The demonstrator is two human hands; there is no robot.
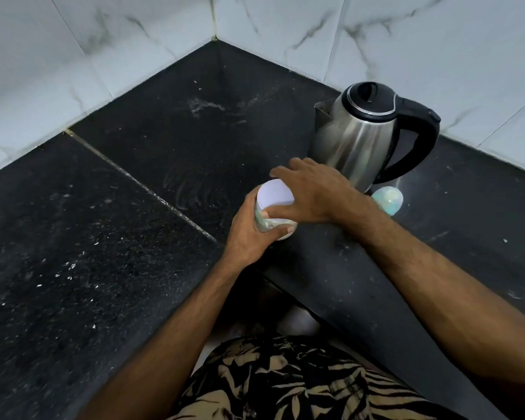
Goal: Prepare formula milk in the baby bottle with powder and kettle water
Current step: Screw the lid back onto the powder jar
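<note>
Gripping a clear, white-lidded powder jar (pixel 275 213) near the black stone counter's (pixel 134 237) edge, the left hand (pixel 249 234) steadied it; the right hand (pixel 312 194) grasped its lid. Steel kettle (pixel 364 134) unpoured; pale-green baby bottle (pixel 388 201) waited beside it. Task barely begun, apparently.

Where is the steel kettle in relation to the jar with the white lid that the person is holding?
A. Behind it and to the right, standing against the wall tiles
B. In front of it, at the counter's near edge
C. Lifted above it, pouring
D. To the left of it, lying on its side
A: the kettle stands upright on the counter beyond and right of the jar, which the left hand and right hand grip.
</note>
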